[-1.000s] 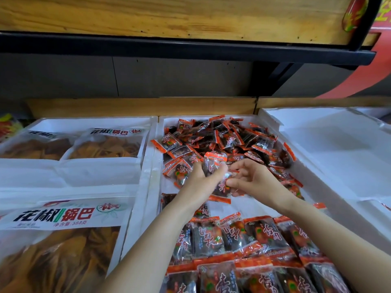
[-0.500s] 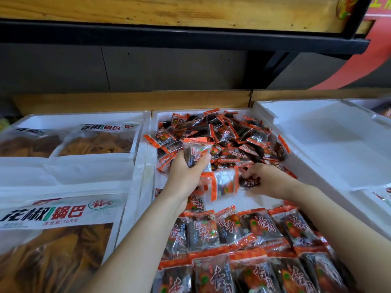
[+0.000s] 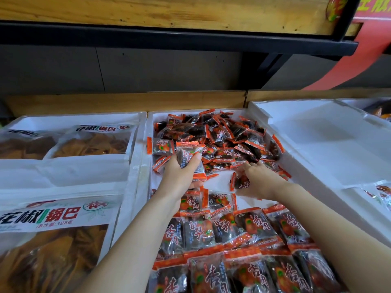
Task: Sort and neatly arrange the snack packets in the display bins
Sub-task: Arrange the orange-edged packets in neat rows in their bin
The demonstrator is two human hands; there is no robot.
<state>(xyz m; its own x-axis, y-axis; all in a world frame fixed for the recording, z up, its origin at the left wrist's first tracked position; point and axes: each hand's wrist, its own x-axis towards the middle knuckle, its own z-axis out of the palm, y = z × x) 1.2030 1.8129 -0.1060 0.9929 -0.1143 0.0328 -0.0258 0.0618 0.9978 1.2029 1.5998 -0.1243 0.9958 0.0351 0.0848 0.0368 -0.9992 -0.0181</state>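
Note:
A white foam bin (image 3: 146,166) in the middle holds small orange-edged snack packets with dark filling. Its far half carries a loose pile of packets (image 3: 228,138). The near half shows packets laid in neat overlapping rows (image 3: 237,240). My left hand (image 3: 179,176) grips a small stack of packets (image 3: 190,157) upright above the bin's bare patch. My right hand (image 3: 260,180) lies at the near edge of the pile, fingers curled round one packet (image 3: 241,182).
Left bins hold large clear bags of golden chips (image 3: 48,240) with white labels. To the right stands a white foam bin (image 3: 330,144), with a few packets at its near right corner. A wooden shelf with a black rail (image 3: 169,39) overhangs the back.
My left hand has kept its stack and lifted slightly toward the pile. My right hand moved right to the pile's edge and closed on a packet. The camera dipped closer.

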